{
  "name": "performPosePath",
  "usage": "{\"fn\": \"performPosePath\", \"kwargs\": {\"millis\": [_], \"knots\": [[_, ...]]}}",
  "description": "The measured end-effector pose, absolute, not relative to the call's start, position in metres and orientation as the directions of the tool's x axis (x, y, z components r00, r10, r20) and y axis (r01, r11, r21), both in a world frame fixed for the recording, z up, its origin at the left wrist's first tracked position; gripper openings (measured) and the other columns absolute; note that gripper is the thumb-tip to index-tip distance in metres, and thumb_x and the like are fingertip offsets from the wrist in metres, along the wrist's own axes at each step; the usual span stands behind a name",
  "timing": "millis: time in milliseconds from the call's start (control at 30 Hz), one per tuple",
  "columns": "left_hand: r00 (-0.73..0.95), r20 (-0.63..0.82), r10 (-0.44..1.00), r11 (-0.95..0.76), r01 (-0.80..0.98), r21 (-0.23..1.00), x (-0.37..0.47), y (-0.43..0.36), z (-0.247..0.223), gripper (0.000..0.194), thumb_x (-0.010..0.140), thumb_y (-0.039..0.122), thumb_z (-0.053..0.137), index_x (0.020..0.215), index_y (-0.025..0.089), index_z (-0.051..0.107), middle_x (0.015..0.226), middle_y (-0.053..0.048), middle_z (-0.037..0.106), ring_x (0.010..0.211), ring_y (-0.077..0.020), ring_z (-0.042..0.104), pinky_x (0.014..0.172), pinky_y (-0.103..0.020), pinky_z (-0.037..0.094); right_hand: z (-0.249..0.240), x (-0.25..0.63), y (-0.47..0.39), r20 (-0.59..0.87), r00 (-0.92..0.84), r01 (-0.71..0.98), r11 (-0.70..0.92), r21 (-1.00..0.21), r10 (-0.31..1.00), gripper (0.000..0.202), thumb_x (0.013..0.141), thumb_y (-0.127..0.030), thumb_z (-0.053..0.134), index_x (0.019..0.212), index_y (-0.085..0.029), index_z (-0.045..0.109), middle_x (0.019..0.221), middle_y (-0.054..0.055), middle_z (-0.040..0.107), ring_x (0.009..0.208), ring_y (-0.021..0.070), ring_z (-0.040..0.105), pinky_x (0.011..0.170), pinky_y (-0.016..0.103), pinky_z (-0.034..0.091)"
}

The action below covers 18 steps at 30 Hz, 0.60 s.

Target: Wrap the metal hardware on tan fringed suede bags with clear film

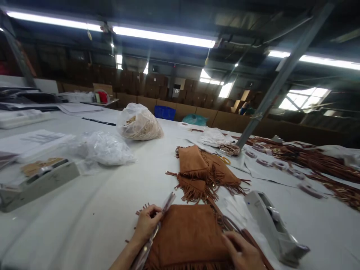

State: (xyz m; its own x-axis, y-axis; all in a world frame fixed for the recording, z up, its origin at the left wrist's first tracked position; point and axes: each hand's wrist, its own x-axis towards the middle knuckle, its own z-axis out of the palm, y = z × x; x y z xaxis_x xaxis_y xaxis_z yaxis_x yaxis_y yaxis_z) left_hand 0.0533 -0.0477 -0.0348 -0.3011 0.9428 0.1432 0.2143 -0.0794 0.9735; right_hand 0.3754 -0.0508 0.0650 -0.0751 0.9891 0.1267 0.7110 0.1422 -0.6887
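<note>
Brown bag (189,232): lies near, on the white surface (112,221).
Left fingers (152,210): I pinch the glossy strip (169,201) along the bag's left edge.
Right fingers (230,242): at its right edge; I cannot tell whether clamped.
Fringe (191,266): could snag if I drag the strip sideways.

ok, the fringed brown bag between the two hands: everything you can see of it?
The fringed brown bag looks like suede: a plain, roughly rectangular panel faces up, with fringe along its near edge, which the frame partly cuts off. It lies on the white table. The left hand holds a clear strip along its left edge. The right hand is at its right edge, contact unclear, near a brown strap. Its opening can't be made out.
</note>
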Motion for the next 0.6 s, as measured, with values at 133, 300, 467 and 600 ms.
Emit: {"fn": "performPosePath", "kwargs": {"millis": [133, 300, 467, 600], "knots": [[-0.308, 0.142, 0.941, -0.091, 0.174, 0.981, 0.054, -0.049, -0.031, 0.014, 0.072, 0.031, 0.058, 0.069, 0.018, 0.062, 0.062, 0.0, 0.062, 0.061, -0.0151, 0.054, 0.06, -0.025, 0.039, 0.072, 0.264, -0.042, 0.161, -0.498, 0.489, 0.429, -0.759, 0.852, 0.028, 0.083, -0.04, 0.051, 0.071, -0.019, 0.064, 0.072, 0.003, 0.065, 0.07, 0.017, 0.059, 0.067, 0.024, 0.044], [-0.33, 0.094, 0.939, -0.073, 0.077, 0.994, 0.052, -0.049, -0.027, 0.02, 0.071, 0.028, 0.061, 0.084, 0.021, 0.048, 0.073, 0.0, 0.067, 0.061, -0.0147, 0.058, 0.059, -0.024, 0.042, 0.051, 0.202, -0.024, 0.134, -0.582, 0.386, 0.418, -0.822, 0.802, 0.026, 0.084, -0.034, 0.051, 0.075, -0.016, 0.067, 0.075, 0.004, 0.067, 0.073, 0.0172, 0.059, 0.069, 0.024, 0.043], [-0.355, 0.048, 0.934, -0.051, 0.0, 0.999, 0.05, -0.049, -0.029, 0.034, 0.068, 0.021, 0.061, 0.093, 0.023, 0.038, 0.079, -0.001, 0.07, 0.062, -0.0143, 0.058, 0.062, -0.025, 0.044, 0.027, 0.187, -0.01, 0.104, -0.559, 0.469, 0.417, -0.779, 0.823, 0.03, 0.084, -0.035, 0.049, 0.075, -0.016, 0.07, 0.073, 0.004, 0.069, 0.07, 0.0183, 0.06, 0.066, 0.025, 0.042], [-0.358, 0.053, 0.932, -0.056, 0.002, 0.998, 0.05, -0.048, -0.028, 0.034, 0.069, 0.02, 0.061, 0.093, 0.022, 0.037, 0.078, -0.001, 0.07, 0.062, -0.0142, 0.058, 0.062, -0.025, 0.042, 0.023, 0.185, -0.008, 0.104, -0.481, 0.573, 0.402, -0.714, 0.871, 0.033, 0.082, -0.038, 0.05, 0.07, -0.016, 0.07, 0.069, 0.005, 0.069, 0.066, 0.0189, 0.06, 0.062, 0.025, 0.041]]}}
